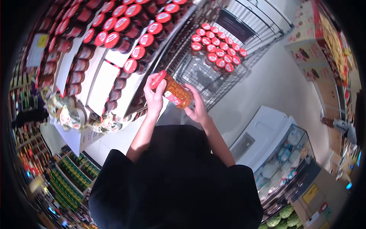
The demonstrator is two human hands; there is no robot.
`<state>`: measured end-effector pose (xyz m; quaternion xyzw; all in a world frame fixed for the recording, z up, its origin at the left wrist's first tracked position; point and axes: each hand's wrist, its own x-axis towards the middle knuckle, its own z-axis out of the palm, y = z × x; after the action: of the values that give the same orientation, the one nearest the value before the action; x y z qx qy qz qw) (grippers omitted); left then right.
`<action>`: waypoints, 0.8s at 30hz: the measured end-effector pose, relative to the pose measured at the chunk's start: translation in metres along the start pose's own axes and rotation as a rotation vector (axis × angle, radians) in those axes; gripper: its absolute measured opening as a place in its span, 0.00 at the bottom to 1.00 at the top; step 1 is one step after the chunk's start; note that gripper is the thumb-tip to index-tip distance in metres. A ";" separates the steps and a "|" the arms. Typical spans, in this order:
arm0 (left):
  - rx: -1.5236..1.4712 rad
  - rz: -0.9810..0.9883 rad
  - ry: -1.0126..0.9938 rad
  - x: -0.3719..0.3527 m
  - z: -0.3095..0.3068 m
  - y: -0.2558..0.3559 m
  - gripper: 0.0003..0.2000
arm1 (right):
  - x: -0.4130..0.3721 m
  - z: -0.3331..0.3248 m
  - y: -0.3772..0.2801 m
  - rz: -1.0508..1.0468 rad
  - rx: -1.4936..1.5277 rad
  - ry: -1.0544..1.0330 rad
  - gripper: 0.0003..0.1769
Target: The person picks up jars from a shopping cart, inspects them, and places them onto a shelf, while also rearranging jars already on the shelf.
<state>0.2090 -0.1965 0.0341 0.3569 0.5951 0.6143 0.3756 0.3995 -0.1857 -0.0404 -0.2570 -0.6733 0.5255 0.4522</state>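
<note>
A glass jar [177, 92] with a red lid and orange-brown contents is held tilted between my two hands, in front of my body. My left hand [154, 93] is closed around its lid end, the thumb lying near the red lid. At the base end, my right hand [197, 105] has its fingers against the glass. Part of a red and white label shows on the jar's side. Just beyond, a wire shopping cart [183, 70] holds several upright red-lidded jars [220, 49] grouped toward its far end.
Stepped shelves [100, 82] with rows of red-lidded jars [122, 24] stand at the left, beside the cart. A white chest freezer [263, 131] is at the lower right. Printed boxes [309, 49] stack along the right. Watermelons [284, 219] lie at the bottom right.
</note>
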 end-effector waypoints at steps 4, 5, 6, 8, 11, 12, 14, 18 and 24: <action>0.079 0.088 0.148 -0.022 -0.032 0.031 0.21 | 0.015 0.047 -0.032 0.011 0.330 -0.104 0.52; 0.177 0.118 0.184 -0.027 -0.043 0.033 0.23 | 0.018 0.063 -0.036 0.002 0.349 -0.152 0.52; 0.193 0.115 0.208 -0.035 -0.048 0.044 0.24 | 0.020 0.080 -0.040 0.110 0.383 -0.063 0.51; 0.200 0.151 0.220 -0.047 -0.060 0.061 0.28 | 0.022 0.104 -0.042 0.221 0.473 0.033 0.46; 0.011 0.142 0.099 -0.052 -0.096 0.076 0.31 | 0.037 0.120 -0.042 0.273 0.591 -0.129 0.42; -0.017 0.166 0.091 -0.054 -0.107 0.080 0.32 | 0.048 0.127 -0.064 0.335 0.732 -0.169 0.38; -0.102 0.190 0.055 -0.057 -0.125 0.091 0.33 | 0.061 0.144 -0.074 0.370 0.840 -0.244 0.37; -0.167 0.313 0.066 -0.052 -0.171 0.086 0.35 | 0.079 0.183 -0.089 0.506 1.053 -0.426 0.38; -0.374 0.217 -0.007 -0.048 -0.252 0.105 0.39 | 0.095 0.253 -0.090 0.651 1.124 -0.665 0.42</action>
<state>0.0044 -0.3570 0.1297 0.3449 0.4275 0.7498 0.3689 0.1447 -0.2560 0.0666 0.0002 -0.2930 0.9500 0.1082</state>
